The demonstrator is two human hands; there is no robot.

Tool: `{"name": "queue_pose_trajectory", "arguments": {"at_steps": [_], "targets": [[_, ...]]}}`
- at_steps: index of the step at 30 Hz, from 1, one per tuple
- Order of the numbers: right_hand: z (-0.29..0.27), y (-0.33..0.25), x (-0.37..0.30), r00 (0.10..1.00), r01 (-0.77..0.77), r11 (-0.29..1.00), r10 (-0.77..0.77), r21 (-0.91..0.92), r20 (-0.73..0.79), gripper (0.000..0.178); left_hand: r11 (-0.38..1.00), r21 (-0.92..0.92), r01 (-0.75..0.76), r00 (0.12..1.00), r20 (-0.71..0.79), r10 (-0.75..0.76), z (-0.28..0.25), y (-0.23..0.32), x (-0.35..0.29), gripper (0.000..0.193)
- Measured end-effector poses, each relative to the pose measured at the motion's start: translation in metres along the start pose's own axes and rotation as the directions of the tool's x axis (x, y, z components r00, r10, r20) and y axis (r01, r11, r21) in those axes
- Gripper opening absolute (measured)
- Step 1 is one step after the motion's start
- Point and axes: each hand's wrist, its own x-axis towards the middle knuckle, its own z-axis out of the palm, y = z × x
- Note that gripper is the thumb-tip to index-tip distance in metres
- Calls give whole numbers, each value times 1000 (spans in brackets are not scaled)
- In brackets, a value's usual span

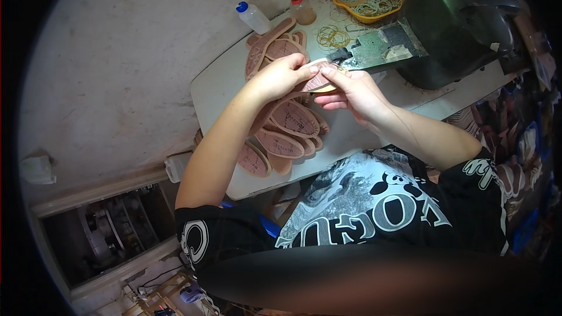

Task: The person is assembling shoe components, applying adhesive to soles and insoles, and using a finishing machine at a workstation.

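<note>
Both my hands hold one pink shoe insole (317,82) with a pale edge, close to the tip of a green machine head (387,45). My left hand (283,75) is closed on its left side, thumb on top. My right hand (358,95) pinches the right side between thumb and fingers, with the other fingers spread below. The machine's small dark front part (339,55) is just beyond the insole; whether they touch I cannot tell. Several more pink insoles (293,118) overlap in a pile under and beside my left forearm, and others (257,55) lie beyond it.
On the white table (218,85) stand a clear bottle with a blue cap (254,19) and one with a red nozzle (303,11). A yellow basket (370,20) holds pale cord, and a loose yellowish coil (333,37) lies near it. The machine's dark body (453,29) rises at right.
</note>
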Motion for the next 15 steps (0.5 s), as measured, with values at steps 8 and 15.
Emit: {"name": "queue_pose_trajectory", "arguments": {"at_steps": [8, 15], "targets": [[-5, -2, 1, 1000, 16, 998, -16, -59, -1, 37, 997, -14, 73, 997, 11, -73, 8, 10, -8, 28], [-11, -2, 1, 996, 54, 993, -46, -107, 74, 28, 938, -227, 263, 965, 54, -258, 17, 17, -17, 29]]}}
